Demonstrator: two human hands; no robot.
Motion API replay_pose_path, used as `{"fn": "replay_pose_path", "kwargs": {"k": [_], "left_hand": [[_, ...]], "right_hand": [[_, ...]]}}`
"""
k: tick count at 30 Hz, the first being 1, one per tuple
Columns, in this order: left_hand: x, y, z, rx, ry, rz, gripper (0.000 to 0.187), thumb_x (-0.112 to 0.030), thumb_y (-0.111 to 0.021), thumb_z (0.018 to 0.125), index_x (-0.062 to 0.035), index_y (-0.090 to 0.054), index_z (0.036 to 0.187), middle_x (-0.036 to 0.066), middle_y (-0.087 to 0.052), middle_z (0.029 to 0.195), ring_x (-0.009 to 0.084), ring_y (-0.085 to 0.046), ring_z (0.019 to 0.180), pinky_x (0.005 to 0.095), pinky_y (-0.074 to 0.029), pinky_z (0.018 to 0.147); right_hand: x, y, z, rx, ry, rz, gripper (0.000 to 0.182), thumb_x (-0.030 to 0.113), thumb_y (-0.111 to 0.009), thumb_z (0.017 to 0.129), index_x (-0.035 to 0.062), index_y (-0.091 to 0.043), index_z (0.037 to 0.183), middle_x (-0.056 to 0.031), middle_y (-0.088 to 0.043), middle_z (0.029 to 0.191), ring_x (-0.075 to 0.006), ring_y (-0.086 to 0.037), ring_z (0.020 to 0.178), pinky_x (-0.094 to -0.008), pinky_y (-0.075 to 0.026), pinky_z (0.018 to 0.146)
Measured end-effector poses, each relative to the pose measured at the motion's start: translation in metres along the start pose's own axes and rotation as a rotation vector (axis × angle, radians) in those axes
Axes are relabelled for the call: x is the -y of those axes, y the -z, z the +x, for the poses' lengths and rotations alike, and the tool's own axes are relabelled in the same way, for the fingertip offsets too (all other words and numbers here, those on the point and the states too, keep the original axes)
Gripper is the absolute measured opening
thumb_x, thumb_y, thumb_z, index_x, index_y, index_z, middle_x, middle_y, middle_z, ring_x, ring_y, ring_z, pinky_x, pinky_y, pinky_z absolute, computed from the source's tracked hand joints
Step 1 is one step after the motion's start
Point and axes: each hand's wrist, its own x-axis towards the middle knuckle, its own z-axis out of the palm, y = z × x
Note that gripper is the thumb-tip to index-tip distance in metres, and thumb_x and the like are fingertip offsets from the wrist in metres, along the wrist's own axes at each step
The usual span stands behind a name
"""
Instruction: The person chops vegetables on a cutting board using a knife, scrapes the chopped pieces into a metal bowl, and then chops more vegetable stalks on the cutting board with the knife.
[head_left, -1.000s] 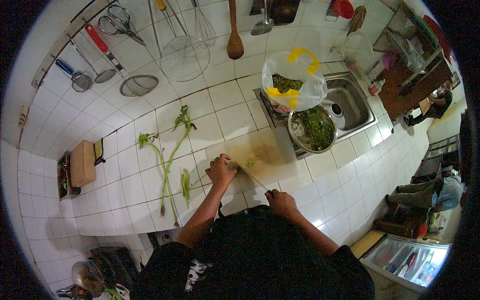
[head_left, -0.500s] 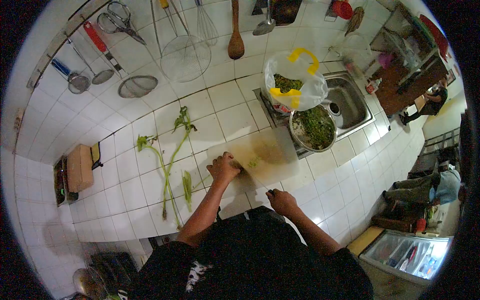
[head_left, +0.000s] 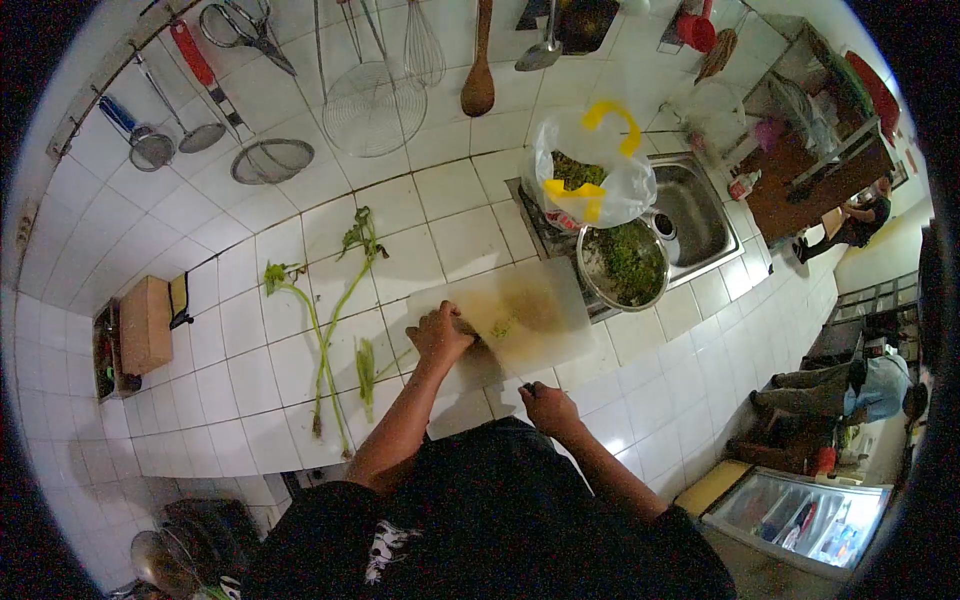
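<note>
My left hand (head_left: 440, 337) is closed over the left part of a pale cutting board (head_left: 545, 345), fingers around a green stalk that is mostly hidden. My right hand (head_left: 550, 408) grips a knife (head_left: 517, 376) by its dark handle at the board's near edge, the blade pointing toward my left hand. A small heap of chopped green bits (head_left: 502, 327) lies on the board. Long leafy stalks (head_left: 325, 350) and a shorter green piece (head_left: 366, 375) rest on the tiles to the left. A metal bowl (head_left: 652, 290) of chopped greens stands right of the board.
Behind the bowl is a plastic bag (head_left: 625, 175) with yellow handles and greens inside, beside a metal sink (head_left: 705, 240). A brown box (head_left: 145, 325) stands far left. Strainers and a wooden spoon (head_left: 478, 90) hang on the wall. Two people (head_left: 880, 385) are at the far right.
The camera view has shifted slightly. My hands remain at the board in nearly the same pose, with the knife still in my right hand.
</note>
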Motion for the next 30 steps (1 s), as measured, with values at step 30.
{"fn": "replay_pose_path", "kwargs": {"k": [30], "left_hand": [[0.011, -0.016, -0.053, -0.235, -0.216, -0.07, 0.021, -0.025, -0.072, 0.074, -0.0212, -0.071, 0.095, -0.003, -0.067, 0.093, 0.0229, -0.055, 0.096, 0.0449, -0.033, 0.082]], "right_hand": [[-0.025, -0.01, -0.019, 0.023, -0.085, 0.025, 0.049, 0.049, -0.039, 0.098, 0.0044, -0.058, 0.103, -0.0232, -0.068, 0.088, -0.0435, -0.065, 0.086, -0.0538, -0.051, 0.075]]}}
